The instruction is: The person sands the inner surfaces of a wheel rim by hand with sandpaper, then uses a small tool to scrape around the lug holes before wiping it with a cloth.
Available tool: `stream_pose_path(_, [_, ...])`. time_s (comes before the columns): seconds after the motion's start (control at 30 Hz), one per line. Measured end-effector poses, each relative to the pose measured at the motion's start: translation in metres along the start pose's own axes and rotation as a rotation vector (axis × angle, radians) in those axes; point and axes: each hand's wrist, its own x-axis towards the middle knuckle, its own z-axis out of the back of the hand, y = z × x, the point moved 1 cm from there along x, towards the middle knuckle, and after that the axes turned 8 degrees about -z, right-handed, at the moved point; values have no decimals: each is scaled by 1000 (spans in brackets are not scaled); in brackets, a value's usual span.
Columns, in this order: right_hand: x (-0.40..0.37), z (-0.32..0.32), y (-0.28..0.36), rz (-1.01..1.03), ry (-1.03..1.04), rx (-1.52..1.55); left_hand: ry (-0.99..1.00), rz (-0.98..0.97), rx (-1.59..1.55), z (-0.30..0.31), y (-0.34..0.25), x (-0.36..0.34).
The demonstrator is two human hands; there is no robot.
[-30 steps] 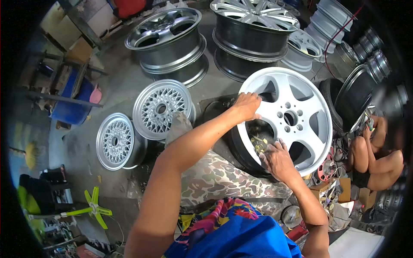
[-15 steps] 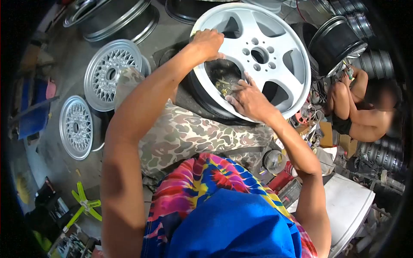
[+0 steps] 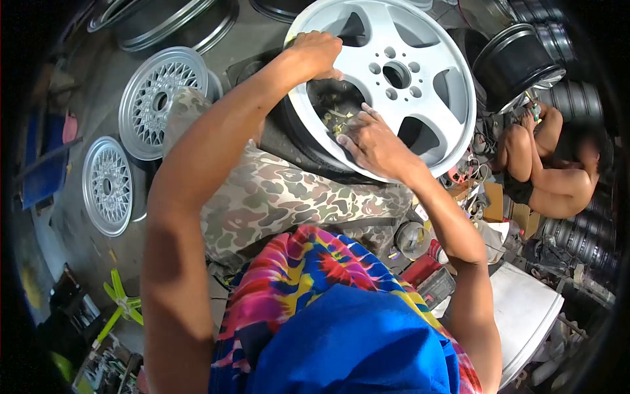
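Evenly white, the five-spoke wheel tilts, left grip clasping it, right grip spread.

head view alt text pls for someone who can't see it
A person holds a white wheel, left hand on its rim, right hand at a spoke opening. Two mesh wheels lie on the floor to the left; another person sits at right.

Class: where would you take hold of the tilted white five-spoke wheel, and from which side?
I'd grip the white wheel at its rim lip, from the upper-left edge where the left hand curls over it: the wheel leans tilted, and the spoke opening behind the lip gives purchase.
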Motion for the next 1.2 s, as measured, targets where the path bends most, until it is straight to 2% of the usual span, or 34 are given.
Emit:
stream_pose_path(0.03, [2, 15, 0, -4, -1, -2, 2, -3, -13, 2, 1, -1])
stream_pose_path(0.1, [11, 50, -2, -233, 353, 424, 6, -21, -23, -2, 4, 0])
stream_pose_path(0.13, [10, 60, 3, -259, 265, 334, -63, -31, 1, -6, 7, 1])
stream_pose_path(0.17, [11, 55, 2, -263, 263, 334, -131, -39, 23, -11, 9, 3])
stream_pose_path(0.23, [12, 33, 1, -49, -66, -37, -95, -20, 29, -7, 5, 3])
stream_pose_path(0.3, [9, 5, 11, -61, 11, -87, -62, -3, 37, -4, 1, 6])
stream_pose_path(0.4, [5, -3, 17, -102, 32, -153, -4, 18, 37, -5, 3, 7])
stream_pose_path(0.47, [0, 11, 11, -145, 46, 99, -54, -6, 36, -7, 2, 5])
stream_pose_path(0.5, [3, 29, 14, -153, 43, 99, -53, -14, 36, -5, 2, 4])
stream_pose_path(0.57, [12, 64, 20, -280, 190, 326, -54, -46, 5, 0, 4, -1])
stream_pose_path(0.6, [9, 61, 23, -181, -86, 286, -51, -54, 4, -1, 4, -1])
stream_pose_path(0.7, [9, 47, 6, -271, -122, 105, -13, -47, -30, 0, 4, 0])
stream_pose_path(0.77, [-4, 45, 5, -337, -159, 166, -105, -64, -1, -5, 2, -5])
stream_pose_path(0.83, [-25, 47, -3, -423, -396, 239, -156, -101, 19, -5, -9, -17])
stream_pose_path(0.87, [-38, 47, -11, -467, -423, 272, -220, -133, 42, -1, -17, -25])
stream_pose_path(0.9, [-52, 46, -17, -484, -426, 284, -202, -144, 41, 7, -26, -33])
stream_pose_path(0.97, [-75, 40, -23, -754, -445, 508, 201, -125, -145, 22, -44, -52])
stream_pose_path(1.03, [-85, 26, -23, -816, -538, 614, 231, -197, -88, 14, -47, -73])
stream_pose_path(1.1, [-92, 16, -25, -759, -588, 421, 257, -263, -47, -4, -49, -85])
stream_pose_path(1.17, [-87, 16, -25, -771, -595, 398, 229, -296, 77, -19, -52, -91])
stream_pose_path(1.2, [-87, 14, -26, -804, -584, 325, 304, -295, 57, -21, -57, -86])
